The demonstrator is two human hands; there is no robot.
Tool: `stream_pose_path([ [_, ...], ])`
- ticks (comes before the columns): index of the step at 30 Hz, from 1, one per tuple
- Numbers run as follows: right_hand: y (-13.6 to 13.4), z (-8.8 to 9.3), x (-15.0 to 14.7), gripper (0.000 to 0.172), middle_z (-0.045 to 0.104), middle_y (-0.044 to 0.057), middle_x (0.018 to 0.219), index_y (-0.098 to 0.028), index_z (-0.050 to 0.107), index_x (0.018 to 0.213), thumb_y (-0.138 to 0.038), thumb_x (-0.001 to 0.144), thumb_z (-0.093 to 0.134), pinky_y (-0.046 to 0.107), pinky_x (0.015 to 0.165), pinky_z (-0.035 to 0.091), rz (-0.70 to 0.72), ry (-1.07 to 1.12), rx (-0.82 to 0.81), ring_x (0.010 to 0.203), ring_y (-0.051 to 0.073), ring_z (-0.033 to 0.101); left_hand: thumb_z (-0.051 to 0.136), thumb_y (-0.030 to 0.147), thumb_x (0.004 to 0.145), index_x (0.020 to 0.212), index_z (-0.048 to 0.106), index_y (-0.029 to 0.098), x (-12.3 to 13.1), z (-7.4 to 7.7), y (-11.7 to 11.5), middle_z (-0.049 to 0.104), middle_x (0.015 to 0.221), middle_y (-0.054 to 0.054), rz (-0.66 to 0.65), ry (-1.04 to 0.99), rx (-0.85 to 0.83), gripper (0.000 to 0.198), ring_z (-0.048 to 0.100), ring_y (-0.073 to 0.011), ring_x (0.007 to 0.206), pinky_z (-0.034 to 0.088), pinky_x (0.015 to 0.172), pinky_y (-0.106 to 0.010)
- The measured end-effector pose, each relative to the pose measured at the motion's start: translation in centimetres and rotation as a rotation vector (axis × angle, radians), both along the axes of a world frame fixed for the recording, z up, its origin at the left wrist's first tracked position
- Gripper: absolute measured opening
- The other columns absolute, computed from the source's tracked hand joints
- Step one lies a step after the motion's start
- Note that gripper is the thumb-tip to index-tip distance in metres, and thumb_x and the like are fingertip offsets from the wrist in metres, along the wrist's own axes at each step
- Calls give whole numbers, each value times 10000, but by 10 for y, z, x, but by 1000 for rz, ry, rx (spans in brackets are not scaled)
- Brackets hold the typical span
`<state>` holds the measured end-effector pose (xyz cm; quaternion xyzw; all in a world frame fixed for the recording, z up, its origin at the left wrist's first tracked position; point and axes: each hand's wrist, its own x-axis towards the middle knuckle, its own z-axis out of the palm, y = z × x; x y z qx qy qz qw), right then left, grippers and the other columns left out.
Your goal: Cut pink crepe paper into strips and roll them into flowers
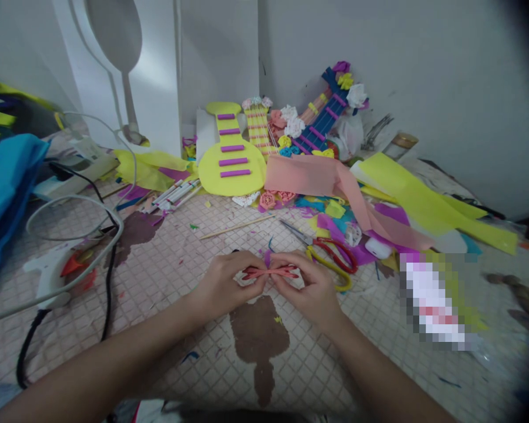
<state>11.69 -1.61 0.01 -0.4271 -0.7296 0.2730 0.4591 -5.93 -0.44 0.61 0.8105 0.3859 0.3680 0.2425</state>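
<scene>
A small folded piece of pink paper (270,272), pinched narrow at its middle, is held between both hands above the tabletop. My left hand (229,281) is closed on its left part with thumb and fingertips. From the other side my right hand (306,285) pinches it, its fingertips almost meeting those of the left. A bit of purple (267,258) shows just behind the fingertips. Scissors with red and yellow handles (335,252) lie right behind my right hand, and a thin wooden stick (238,227) lies beyond the hands.
A yellow guitar shape with purple strips (231,161) leans at the back beside a blue one (324,120) and paper flowers (293,124). A white glue gun (55,273) and cables lie left. Pink crepe paper (308,175) and yellow strips (423,191) spread right.
</scene>
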Motion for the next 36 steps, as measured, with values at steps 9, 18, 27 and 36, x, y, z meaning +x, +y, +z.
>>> stream_pose_path([
  [9,0,0,0,303,679,35,881,-222,633,975,-98,706,572,300,702,521,-17,-12,-39,814,176,636,537,125,725,779,601,156,0,1,-1,618,661,6,-3,42,-14,89,545,-93,587,423,565,-192],
  [18,4,0,1,382,681,6,772,-230,613,1032,-65,690,570,295,704,503,60,-84,-33,740,157,619,524,95,685,732,592,172,1,1,1,597,627,19,-37,79,-87,113,552,-97,574,430,555,-184],
  [27,4,5,2,380,687,19,823,-217,607,1060,-83,705,586,292,754,513,110,-213,-16,797,171,629,516,98,703,732,602,166,1,-3,2,609,640,15,-53,130,-121,114,555,-100,575,426,561,-190],
  [36,49,13,90,294,639,83,726,-164,610,710,-326,864,419,368,705,477,-440,-474,-45,736,219,597,505,132,701,688,608,153,-2,-4,9,595,595,17,25,121,-137,106,523,-90,541,394,547,-183],
])
